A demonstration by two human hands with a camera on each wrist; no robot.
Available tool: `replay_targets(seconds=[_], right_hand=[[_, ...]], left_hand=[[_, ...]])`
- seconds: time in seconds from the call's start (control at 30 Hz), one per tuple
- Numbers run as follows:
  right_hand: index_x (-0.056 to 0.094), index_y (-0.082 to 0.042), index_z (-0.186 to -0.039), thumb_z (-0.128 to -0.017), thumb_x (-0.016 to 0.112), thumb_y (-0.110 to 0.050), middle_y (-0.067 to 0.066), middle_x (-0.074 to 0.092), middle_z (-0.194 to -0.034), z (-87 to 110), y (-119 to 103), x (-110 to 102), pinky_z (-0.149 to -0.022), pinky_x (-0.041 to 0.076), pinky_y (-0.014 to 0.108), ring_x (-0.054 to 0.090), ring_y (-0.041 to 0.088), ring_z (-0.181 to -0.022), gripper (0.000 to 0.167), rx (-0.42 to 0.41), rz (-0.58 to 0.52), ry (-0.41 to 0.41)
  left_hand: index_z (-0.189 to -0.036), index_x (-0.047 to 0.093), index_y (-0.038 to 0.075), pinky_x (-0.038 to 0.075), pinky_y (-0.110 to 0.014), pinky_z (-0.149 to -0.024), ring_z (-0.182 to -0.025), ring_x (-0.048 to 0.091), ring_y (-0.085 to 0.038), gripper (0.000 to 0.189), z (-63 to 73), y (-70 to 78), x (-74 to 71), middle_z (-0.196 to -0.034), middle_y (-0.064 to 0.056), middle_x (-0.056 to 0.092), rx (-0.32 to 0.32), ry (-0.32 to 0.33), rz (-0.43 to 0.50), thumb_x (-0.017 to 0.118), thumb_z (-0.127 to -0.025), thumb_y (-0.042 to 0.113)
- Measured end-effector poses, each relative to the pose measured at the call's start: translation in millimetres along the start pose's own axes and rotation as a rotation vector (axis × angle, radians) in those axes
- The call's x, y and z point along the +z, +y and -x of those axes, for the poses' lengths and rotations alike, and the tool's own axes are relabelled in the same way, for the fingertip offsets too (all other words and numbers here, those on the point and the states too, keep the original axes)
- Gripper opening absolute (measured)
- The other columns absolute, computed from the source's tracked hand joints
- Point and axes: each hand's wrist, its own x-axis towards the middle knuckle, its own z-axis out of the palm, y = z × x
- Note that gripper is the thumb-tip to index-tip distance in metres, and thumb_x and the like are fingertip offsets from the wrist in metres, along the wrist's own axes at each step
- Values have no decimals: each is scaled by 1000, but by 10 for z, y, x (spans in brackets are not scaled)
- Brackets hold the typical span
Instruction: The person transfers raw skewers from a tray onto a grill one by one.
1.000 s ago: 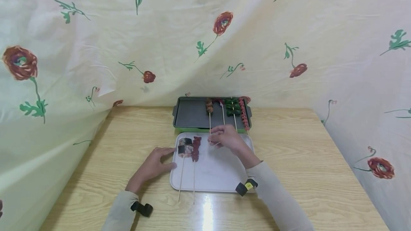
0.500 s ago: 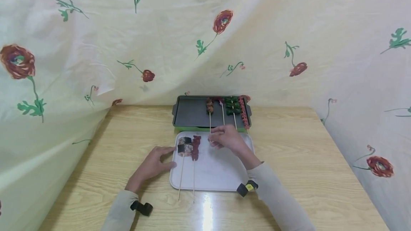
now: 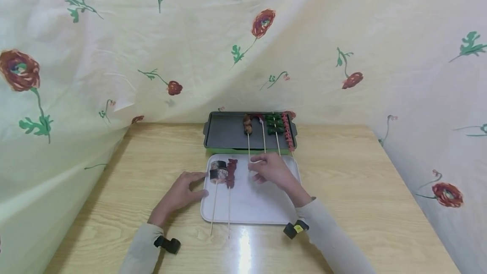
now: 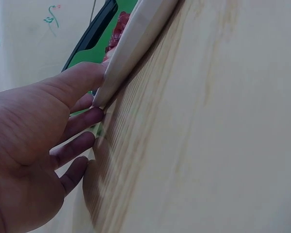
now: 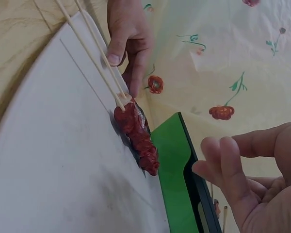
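My left hand (image 3: pixel 182 193) touches the left rim of a white tray (image 3: pixel 262 206) with thumb and forefinger spread, fingers fairly straight. On the tray lie a dark-and-pale banded skewer (image 3: pixel 218 171) and a dark red meat skewer (image 3: pixel 231 173), their sticks jutting over the near edge. My right hand (image 3: pixel 273 171) hovers above the tray's far part, fingertips beside the stick end of a brown meat skewer (image 3: pixel 247 125). In the right wrist view, nothing shows between the fingertips of the right hand (image 5: pixel 252 179). The brown skewer's head lies on the dark grill plate (image 3: pixel 224 132).
Also on the grill, right of the brown meat, lie a dark red curved skewer (image 3: pixel 261 118), a green skewer (image 3: pixel 275 124) and a pink beaded skewer (image 3: pixel 288 132). A wooden table (image 3: pixel 342 172) bears everything. A flowered cloth (image 3: pixel 213 45) hangs behind.
My right hand has drawn slightly back toward me and right, its fingers parting from the brown skewer's stick. The skewer stays on the grill. My left hand stays at the tray's rim.
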Motion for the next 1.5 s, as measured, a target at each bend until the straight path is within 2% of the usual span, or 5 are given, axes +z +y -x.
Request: replay_targets(seconds=[0.27, 0.67, 1.03, 1.33, 1.5], right_hand=[[65, 1, -131, -98, 68, -18, 15, 76, -107, 243, -42, -53, -62, 63, 32, 75, 28, -79, 38, -94, 93, 38], [68, -5, -128, -95, 73, -16, 8, 77, -95, 696, -84, 167, -61, 62, 29, 74, 30, -76, 36, -157, 16, 81], [69, 1, -121, -93, 75, -24, 8, 78, -91, 789, 218, 451, -56, 59, 30, 72, 29, -68, 38, -172, 0, -30], [70, 2, -118, -92, 73, -25, 7, 78, -89, 850, 418, 645, -62, 61, 31, 73, 23, -67, 37, -148, -11, -144], [71, 0, -117, -91, 73, -23, 0, 78, -90, 873, 452, 722, -69, 60, 28, 73, 13, -74, 35, -158, 29, -150]], left_hand=[[-143, 61, 14, 35, -55, -119, -138, 48, -34, 61, -9, -7, -12, -148, -8, 58, 9, 0, -11, 81, -88, 32], [-144, 60, 18, 37, -54, -118, -137, 49, -30, 62, -14, 8, 6, -148, -5, 58, -25, -1, -10, 81, -88, 35], [-144, 60, 17, 37, -54, -117, -135, 49, -30, 62, -5, 10, -14, -147, -5, 58, -22, -7, -14, 81, -88, 36], [-144, 60, 15, 37, -56, -117, -136, 49, -33, 62, 2, 6, -20, -147, -8, 59, -5, -3, -18, 80, -89, 35], [-144, 60, 16, 37, -54, -117, -136, 49, -32, 62, 2, 7, -17, -147, -7, 58, -15, -8, -15, 80, -89, 35]])
